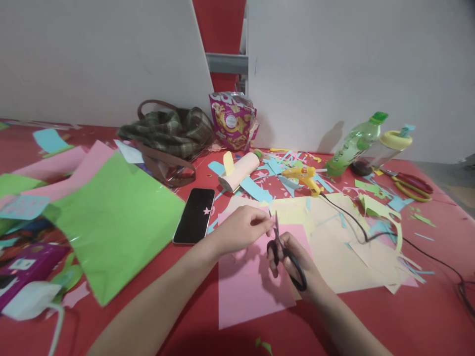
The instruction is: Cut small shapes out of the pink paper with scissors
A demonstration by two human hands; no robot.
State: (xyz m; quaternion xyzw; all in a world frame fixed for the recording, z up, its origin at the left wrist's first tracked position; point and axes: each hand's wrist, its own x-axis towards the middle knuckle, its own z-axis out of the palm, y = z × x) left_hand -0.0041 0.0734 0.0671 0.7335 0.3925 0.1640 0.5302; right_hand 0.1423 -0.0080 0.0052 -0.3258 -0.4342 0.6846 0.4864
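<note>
Over a pink sheet of paper [241, 296], my right hand [297, 262] holds a pair of black-handled scissors [299, 274], with fingers in the loops. The blades point up and away from me, slightly apart. My left hand [245, 227] is closed in a pinch right at the blades; whatever sits between its fingertips is too small to make out. Left of that hand lies a dark-screened phone [193, 217] with a small pink paper star [207, 211] on it. Beneath the pink sheet spreads cream paper [334, 252].
A yellow glue gun [302, 176] trails a black cord [415, 244] rightward. Behind are a paper roll [241, 170], a snack bag [233, 121], a plaid bag [170, 128] and a green bottle [356, 146]. Red-handled scissors [411, 184] lie right, green paper [122, 222] left.
</note>
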